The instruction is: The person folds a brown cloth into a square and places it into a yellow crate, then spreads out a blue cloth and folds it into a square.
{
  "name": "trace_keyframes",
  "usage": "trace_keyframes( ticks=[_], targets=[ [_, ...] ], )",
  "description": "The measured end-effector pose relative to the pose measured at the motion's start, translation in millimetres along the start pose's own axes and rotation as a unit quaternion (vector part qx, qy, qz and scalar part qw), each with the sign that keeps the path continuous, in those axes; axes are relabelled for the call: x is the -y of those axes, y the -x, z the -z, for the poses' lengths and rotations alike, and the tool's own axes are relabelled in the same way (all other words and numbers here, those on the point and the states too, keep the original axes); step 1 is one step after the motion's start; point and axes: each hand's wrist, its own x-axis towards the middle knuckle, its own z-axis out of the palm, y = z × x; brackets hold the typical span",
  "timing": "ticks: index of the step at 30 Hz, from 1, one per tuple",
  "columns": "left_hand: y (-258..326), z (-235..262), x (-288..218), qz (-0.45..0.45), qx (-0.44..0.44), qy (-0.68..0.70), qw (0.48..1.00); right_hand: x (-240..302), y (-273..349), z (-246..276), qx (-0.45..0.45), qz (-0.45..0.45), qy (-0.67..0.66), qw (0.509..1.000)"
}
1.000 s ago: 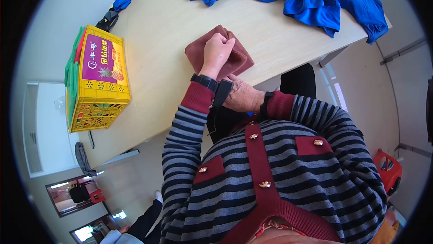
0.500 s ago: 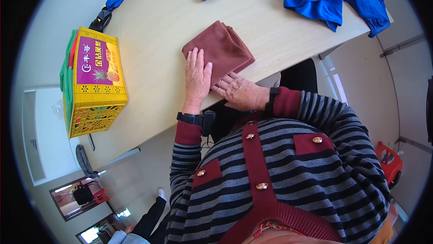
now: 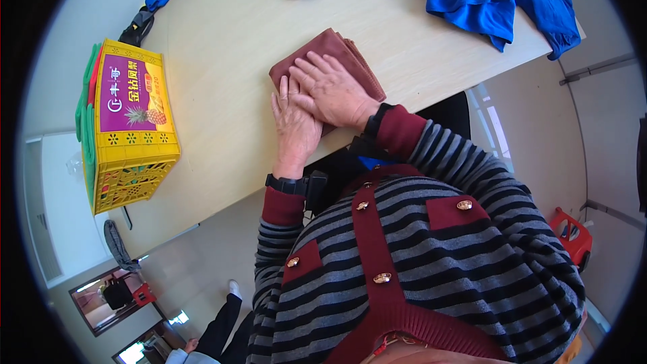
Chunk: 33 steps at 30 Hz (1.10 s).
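Observation:
A reddish-brown cloth (image 3: 337, 46), folded into a several-layered square, lies flat on the pale wooden table (image 3: 236, 47) in front of me. My right hand (image 3: 331, 91) rests flat on top of it with the fingers stretched out. Beside it, my left hand (image 3: 295, 128) lies along the cloth's near left edge, fingers extended, its thumb side touching the right hand. Neither hand grips anything. The near part of the cloth is hidden beneath my hands.
Blue shiny fabric (image 3: 465, 0) is heaped along the far right of the table, hanging over its edge. At the left stands a yellow plastic crate (image 3: 135, 162) with green and red cloth over its side. A red stool (image 3: 571, 239) is at the right. Another person's legs (image 3: 226, 320) show lower left.
My right hand has moved up from the cloth's near edge onto its top. The left hand has shifted slightly down along the left edge. The view has moved a little.

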Motion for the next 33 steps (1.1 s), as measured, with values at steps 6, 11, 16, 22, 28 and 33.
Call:
trace_keyframes(
  ticks=[6,11,16,22,28,33],
  targets=[
    [14,0,10,0.026,0.005,0.016,1.0,-28,5,7,0.013,-0.053,0.104,0.993],
    [12,5,33,0.083,-0.001,0.026,0.996,-34,9,17,0.024,-0.112,0.098,0.989],
    [-19,6,50,0.064,-0.043,0.01,0.997,-33,10,21,0.026,-0.111,0.107,0.988],
    [-31,-15,53,0.023,-0.009,0.073,0.997,-32,11,21,0.025,-0.105,0.094,0.99],
    [-8,14,35,0.017,-0.081,0.054,0.995,-41,14,16,0.012,-0.105,0.096,0.99],
    [39,35,-16,-0.014,-0.083,0.081,0.993,-39,12,15,0.003,-0.1,0.102,0.99]
  ],
)
